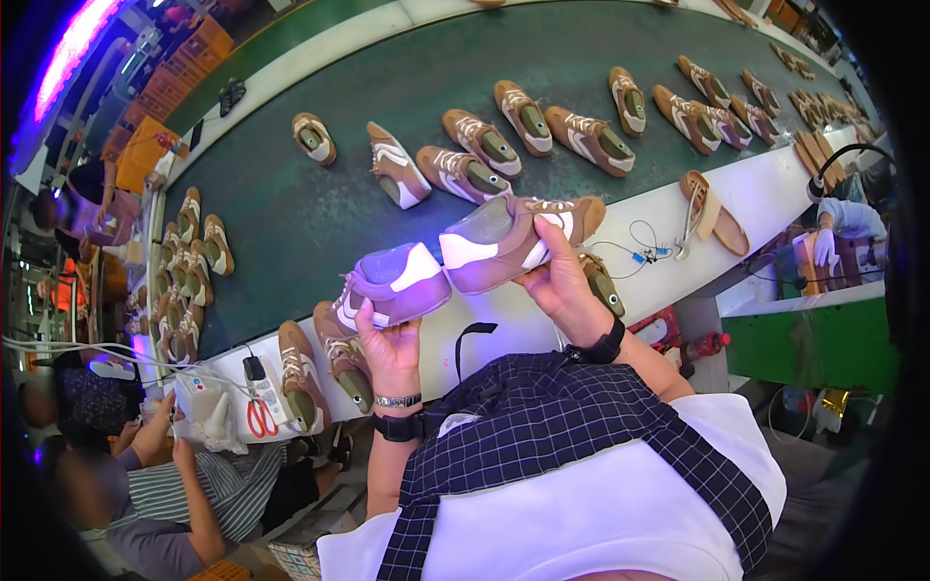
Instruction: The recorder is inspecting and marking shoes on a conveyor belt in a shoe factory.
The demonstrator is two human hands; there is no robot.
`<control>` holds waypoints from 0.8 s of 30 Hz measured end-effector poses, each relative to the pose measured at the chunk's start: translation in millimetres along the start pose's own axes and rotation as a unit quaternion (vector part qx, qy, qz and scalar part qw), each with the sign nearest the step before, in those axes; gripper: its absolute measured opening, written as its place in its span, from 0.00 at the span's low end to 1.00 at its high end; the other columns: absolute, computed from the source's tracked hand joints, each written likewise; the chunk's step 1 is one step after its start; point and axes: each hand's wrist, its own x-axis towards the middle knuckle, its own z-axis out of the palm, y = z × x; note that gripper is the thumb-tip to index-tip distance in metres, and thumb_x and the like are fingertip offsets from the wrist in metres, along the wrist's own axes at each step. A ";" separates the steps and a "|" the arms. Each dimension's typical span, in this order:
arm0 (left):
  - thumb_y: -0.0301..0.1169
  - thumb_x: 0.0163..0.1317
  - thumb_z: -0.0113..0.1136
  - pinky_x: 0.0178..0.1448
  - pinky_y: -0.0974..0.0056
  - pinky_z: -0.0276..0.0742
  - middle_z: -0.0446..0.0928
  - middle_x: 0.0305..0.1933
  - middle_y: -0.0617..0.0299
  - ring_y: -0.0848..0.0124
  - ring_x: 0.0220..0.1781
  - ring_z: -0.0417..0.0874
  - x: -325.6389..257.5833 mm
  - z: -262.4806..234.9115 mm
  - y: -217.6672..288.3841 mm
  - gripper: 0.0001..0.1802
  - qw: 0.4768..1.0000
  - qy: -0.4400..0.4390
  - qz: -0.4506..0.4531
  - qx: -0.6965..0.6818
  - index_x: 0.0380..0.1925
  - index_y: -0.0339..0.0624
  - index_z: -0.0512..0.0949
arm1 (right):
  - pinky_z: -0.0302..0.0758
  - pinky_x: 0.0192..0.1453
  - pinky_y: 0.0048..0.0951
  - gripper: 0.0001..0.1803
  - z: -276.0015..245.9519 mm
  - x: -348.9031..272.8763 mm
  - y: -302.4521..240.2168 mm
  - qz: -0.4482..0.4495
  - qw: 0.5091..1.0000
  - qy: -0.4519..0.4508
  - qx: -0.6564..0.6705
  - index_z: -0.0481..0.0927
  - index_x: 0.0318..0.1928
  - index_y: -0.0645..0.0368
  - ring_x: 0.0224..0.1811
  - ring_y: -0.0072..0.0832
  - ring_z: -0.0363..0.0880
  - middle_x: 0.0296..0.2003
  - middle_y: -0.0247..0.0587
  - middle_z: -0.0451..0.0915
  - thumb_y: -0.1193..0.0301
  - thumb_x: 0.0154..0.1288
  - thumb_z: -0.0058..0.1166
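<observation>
My left hand (391, 347) is closed on a brown sneaker (380, 287) with a white heel patch, its toe turned to the left. In my right hand (564, 283) is a matching sneaker (489, 254), toe to the right, thumb on its side. The two heels almost meet in front of me, above the belt's near edge. Both shoes look violet in the light. Just below the left-hand shoe another sneaker (341, 351) rests on the white ledge, and one more (603, 283) shows partly behind my right hand.
Several sneakers (523, 118) lie on the green conveyor belt (291, 223). A sandal (717, 215) and thin wire loops (647, 250) are on the white ledge (668, 276). Red scissors (260, 416) and a power strip (267, 387) sit left, near a co-worker in stripes (208, 489).
</observation>
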 end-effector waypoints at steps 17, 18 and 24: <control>0.39 0.54 0.62 0.63 0.49 0.69 0.70 0.58 0.59 0.60 0.60 0.71 0.8 -1.3 -12.2 0.31 0.999 -0.003 0.020 0.049 0.58 0.46 0.65 | 0.74 0.57 0.46 0.23 -11.0 5.0 1.8 0.000 1.000 0.003 -0.025 0.68 0.56 0.52 0.55 0.31 0.73 0.52 0.36 0.74 0.58 0.64 0.53; 0.39 0.55 0.60 0.63 0.50 0.69 0.70 0.58 0.59 0.61 0.60 0.71 0.3 -2.5 -11.2 0.30 0.998 -0.013 0.017 0.054 0.58 0.46 0.65 | 0.73 0.58 0.45 0.23 -10.5 4.3 0.8 0.000 0.999 -0.005 -0.033 0.68 0.57 0.52 0.55 0.31 0.73 0.53 0.36 0.74 0.58 0.64 0.53; 0.38 0.57 0.55 0.68 0.55 0.62 0.70 0.59 0.57 0.61 0.61 0.71 -7.3 -11.2 -0.2 0.30 0.988 -0.118 -0.025 0.094 0.60 0.42 0.64 | 0.68 0.63 0.38 0.25 -8.7 -5.0 -16.5 0.057 0.989 -0.111 -0.079 0.65 0.60 0.57 0.56 0.31 0.72 0.54 0.39 0.73 0.61 0.65 0.50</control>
